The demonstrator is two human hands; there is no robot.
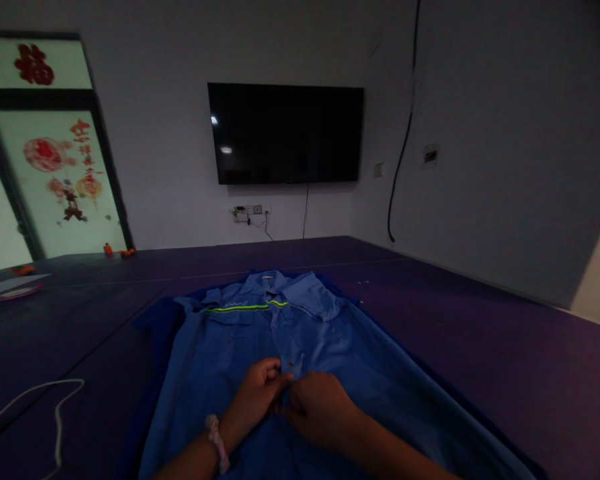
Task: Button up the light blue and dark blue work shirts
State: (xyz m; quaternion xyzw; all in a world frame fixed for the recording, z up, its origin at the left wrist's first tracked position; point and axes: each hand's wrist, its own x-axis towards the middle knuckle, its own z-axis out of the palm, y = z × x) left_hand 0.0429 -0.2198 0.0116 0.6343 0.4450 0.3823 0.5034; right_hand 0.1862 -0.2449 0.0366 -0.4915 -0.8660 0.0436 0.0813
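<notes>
A blue work shirt with a yellow-green stripe across the chest lies spread out, its collar pointing away from me. Darker blue cloth shows beneath it along both sides. My left hand, with a pale scrunchie on the wrist, pinches the shirt's front placket near the middle. Right beside it, my right hand is closed on the same front edge, fingers curled. The cloth between the fingertips is mostly hidden, and I cannot make out a button there.
The shirt rests on a purple surface. A white cable loops at the lower left. Orange objects stand near the glass door. A television hangs on the far wall, and a black cord dangles by the right wall.
</notes>
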